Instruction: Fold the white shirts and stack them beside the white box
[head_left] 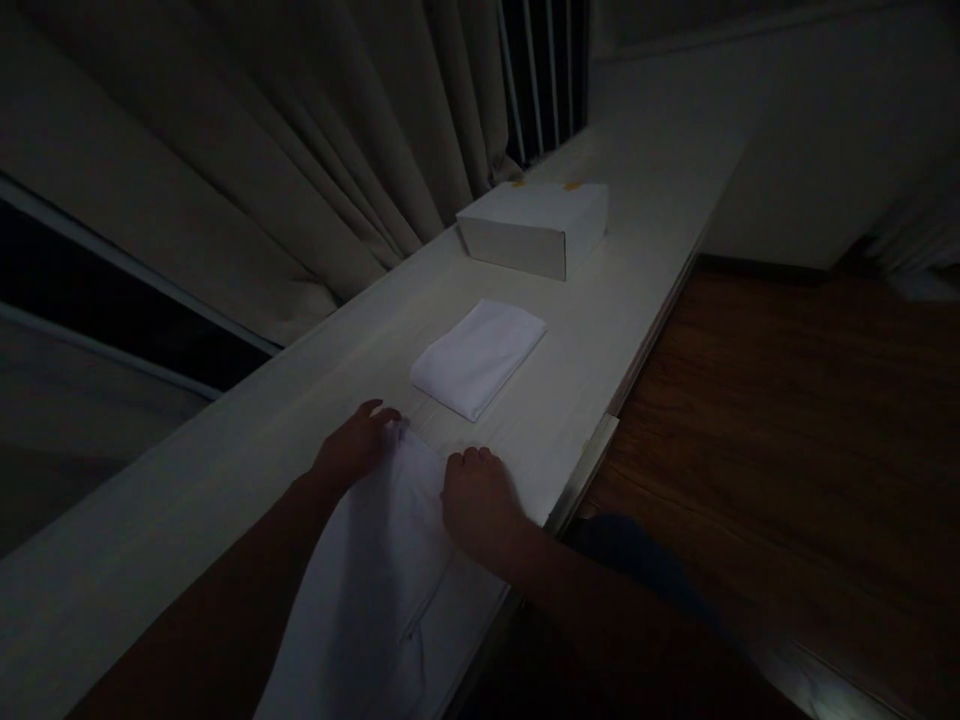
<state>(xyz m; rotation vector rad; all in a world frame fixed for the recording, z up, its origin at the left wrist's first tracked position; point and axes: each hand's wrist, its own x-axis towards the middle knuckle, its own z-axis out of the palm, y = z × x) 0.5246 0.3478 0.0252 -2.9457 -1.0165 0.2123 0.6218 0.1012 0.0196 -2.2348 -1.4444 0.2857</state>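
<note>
A white cloth (375, 590) lies spread along the near part of the pale ledge, with creases down its length; it may be a garment, but the dim light hides its kind. At its far left corner, my left hand (358, 443) pinches the edge between thumb and fingers. My right hand (480, 505) is curled closed at the far right corner, gripping the same cloth. Just beyond both hands rests a folded white cloth (480, 355), flat and roughly rectangular, touched by neither hand.
A closed white box (536, 230) with orange marks on top stands farther along the ledge (645, 220). Beige curtains (322, 130) hang along the left side. To the right, the ledge drops off to a brown wooden floor (787, 430).
</note>
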